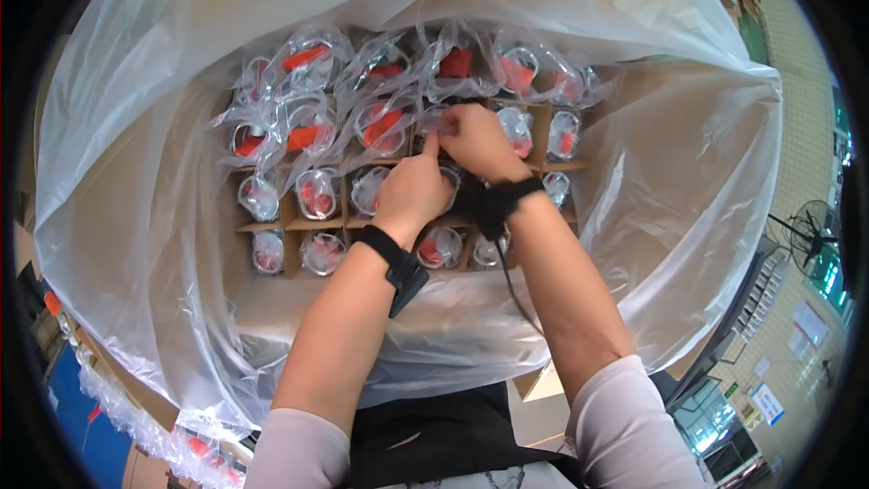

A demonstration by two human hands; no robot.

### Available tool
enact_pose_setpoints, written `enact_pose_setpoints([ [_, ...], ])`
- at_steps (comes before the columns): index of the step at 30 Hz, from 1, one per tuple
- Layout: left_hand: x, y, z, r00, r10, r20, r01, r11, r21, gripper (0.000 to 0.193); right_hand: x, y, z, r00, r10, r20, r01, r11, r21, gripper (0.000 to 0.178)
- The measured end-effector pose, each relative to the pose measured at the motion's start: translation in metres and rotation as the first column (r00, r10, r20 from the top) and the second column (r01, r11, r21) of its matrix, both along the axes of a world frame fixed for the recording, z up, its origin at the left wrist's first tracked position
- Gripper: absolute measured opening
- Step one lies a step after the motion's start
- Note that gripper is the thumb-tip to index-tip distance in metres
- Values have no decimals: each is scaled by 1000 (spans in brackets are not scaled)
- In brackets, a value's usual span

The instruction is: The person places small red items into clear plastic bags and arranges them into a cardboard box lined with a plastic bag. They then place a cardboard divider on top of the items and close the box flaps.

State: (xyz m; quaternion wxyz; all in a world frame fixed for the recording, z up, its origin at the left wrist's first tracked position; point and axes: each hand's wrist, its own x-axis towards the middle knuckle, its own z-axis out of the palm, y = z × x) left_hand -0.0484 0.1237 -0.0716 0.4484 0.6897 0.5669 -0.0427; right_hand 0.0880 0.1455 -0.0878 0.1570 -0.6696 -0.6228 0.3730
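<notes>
My hands meet over a middle compartment of a carton divider (339, 223). My right hand (480, 140) is closed, its fingertips pinching the clear plastic bag (438, 118) in that compartment. Beside it, my left hand (412, 188) has one finger stretched toward the right fingertips. Its other fingers are curled, and what they hold, if anything, is hidden. Around my hands stand several bagged metal parts with red pieces, such as one bagged part (317, 194) left of my left hand and another (516, 129) right of my right hand. Bag ends lie loose over the back rows.
A large translucent plastic liner (706, 172) covers the carton walls and drapes outward. A cable (513, 294) hangs from the band on my right wrist. More bagged parts (204, 453) lie outside at the lower left. A black fan (808, 237) stands far right.
</notes>
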Motion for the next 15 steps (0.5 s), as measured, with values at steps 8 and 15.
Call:
enact_pose_setpoints([
  [8, 4, 4, -18, 997, 41, 71, -40, 999, -5, 32, -10, -7, 10, 969, 234, 82, -223, 967, -119, 40],
  [15, -77, -37, 18, 676, 700, 229, -595, 702, -392, 39, -23, -3, -12, 849, 402, 343, -324, 908, -265, 33],
])
